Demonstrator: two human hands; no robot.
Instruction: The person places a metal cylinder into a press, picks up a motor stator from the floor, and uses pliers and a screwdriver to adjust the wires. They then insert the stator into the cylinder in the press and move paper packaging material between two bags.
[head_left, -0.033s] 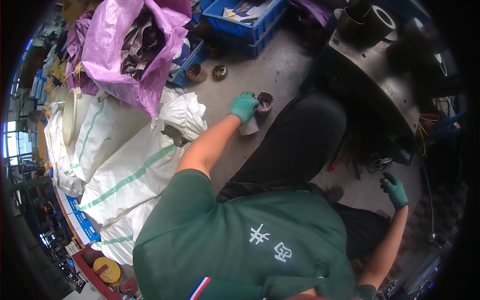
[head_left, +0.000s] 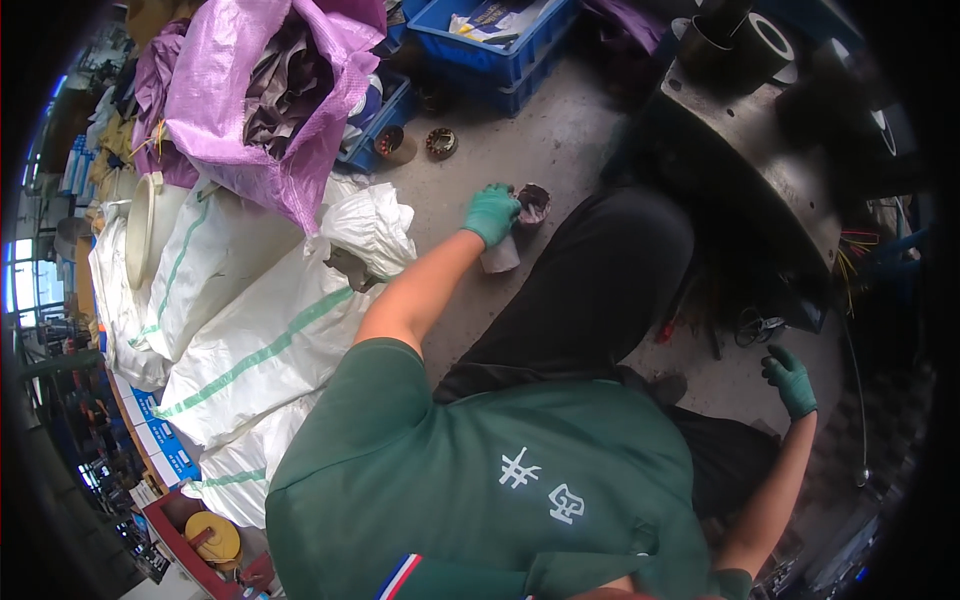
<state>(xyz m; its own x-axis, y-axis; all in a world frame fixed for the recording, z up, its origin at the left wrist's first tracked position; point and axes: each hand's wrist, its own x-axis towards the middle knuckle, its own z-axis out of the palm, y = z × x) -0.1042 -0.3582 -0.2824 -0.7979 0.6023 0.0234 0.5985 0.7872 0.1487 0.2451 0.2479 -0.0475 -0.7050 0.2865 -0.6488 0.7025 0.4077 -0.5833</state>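
Observation:
My left hand [head_left: 491,214], in a green glove, reaches down to the floor with its fingers curled. The fingertips are beside the rim of a small round pot [head_left: 534,204] with dark stuff inside. Below the palm a pale cylinder [head_left: 501,255] shows, its upper end covered by the hand. What the fingers hold, if anything, is hidden. My right hand [head_left: 790,382], also in a green glove, hangs out to the right, away from the pots. Its fingers are loosely bent and apart, with nothing in them.
White woven sacks [head_left: 270,350] and a purple sack [head_left: 215,100] of dark scraps line the left. Blue crates [head_left: 500,68] stand at the back, near two small round parts [head_left: 441,144]. A heavy metal table [head_left: 760,165] juts in at right; a cable [head_left: 865,400] hangs below it.

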